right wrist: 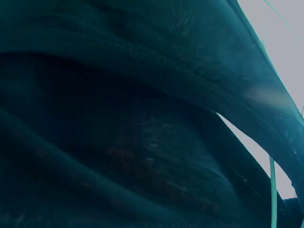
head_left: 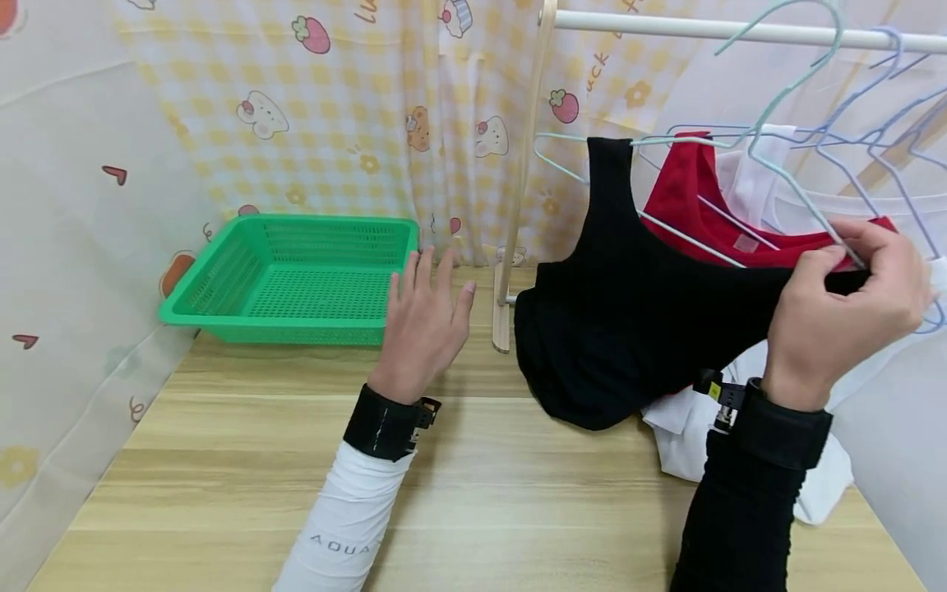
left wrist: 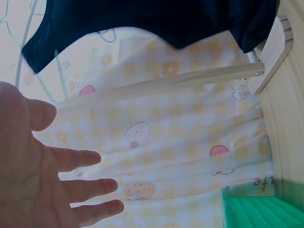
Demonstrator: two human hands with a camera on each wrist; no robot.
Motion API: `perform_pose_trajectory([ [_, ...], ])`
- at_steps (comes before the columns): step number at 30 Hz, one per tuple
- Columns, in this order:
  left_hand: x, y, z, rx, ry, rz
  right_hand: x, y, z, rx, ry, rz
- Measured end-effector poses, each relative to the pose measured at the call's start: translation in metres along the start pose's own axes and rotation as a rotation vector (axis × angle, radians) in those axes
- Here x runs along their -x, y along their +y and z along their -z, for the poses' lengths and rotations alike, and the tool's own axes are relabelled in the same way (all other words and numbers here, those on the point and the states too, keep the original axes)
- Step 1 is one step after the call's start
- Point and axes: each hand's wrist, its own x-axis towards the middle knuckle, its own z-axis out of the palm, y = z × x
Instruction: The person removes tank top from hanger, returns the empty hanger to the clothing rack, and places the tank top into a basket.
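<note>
A black tank top [head_left: 629, 321] hangs on a pale green wire hanger [head_left: 777, 107] from a white rail [head_left: 710, 30]. My right hand [head_left: 843, 308] pinches the top's right shoulder strap where it meets the hanger wire. The dark fabric [right wrist: 133, 123] fills the right wrist view. My left hand [head_left: 423, 321] hovers open over the wooden table [head_left: 296, 477], fingers spread, beside a green plastic basket [head_left: 292, 279]. In the left wrist view the open left hand [left wrist: 52, 175] faces the curtain, with the black top [left wrist: 142, 23] above.
A red garment [head_left: 695, 205] and a white one [head_left: 747, 177] hang behind the black top on other wire hangers. White cloth [head_left: 740, 444] lies on the table below. The rack's wooden post [head_left: 521, 164] stands between basket and clothes. Patterned curtains [head_left: 333, 115] close the back and left.
</note>
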Motion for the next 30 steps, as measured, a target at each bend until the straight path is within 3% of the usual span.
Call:
perform_pose_trajectory([
  [4,0.001,-0.001,0.008,0.021,0.035,-0.006,0.000,-0.003,0.005,-0.019,0.022,0.005],
  [9,0.003,0.002,0.019,0.066,0.129,-0.045,0.003,-0.006,0.009,-0.067,0.029,0.010],
  [19,0.015,0.016,0.040,0.159,0.305,-0.157,0.007,-0.024,0.020,-0.101,0.025,-0.086],
  [30,0.028,0.031,0.054,0.206,0.402,-0.273,0.007,-0.027,0.032,-0.092,-0.013,-0.097],
])
